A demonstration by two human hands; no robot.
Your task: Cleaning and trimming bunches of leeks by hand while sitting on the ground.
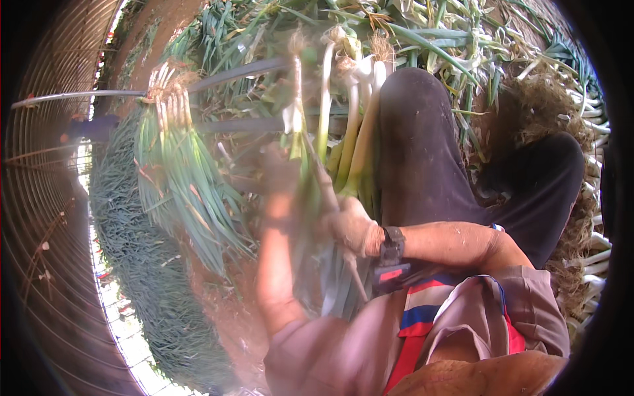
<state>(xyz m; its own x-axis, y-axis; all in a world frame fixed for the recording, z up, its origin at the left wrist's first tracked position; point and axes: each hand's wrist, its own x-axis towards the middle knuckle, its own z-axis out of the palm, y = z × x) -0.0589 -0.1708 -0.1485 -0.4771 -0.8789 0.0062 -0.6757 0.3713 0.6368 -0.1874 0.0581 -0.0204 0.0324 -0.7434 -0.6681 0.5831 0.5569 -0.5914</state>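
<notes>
Gripping a stick [323, 181] in my right hand [350, 228], my left hand [281, 170] too blurred to tell, I've leeks [325, 102] loose just left of my knee [413, 99], one bundle [181, 152] already gathered farther left.

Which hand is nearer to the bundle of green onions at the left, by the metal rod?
Left. The left hand, motion-blurred, is just right of the bundle of green onions; the right hand is farther right, around the brown stick.
</notes>
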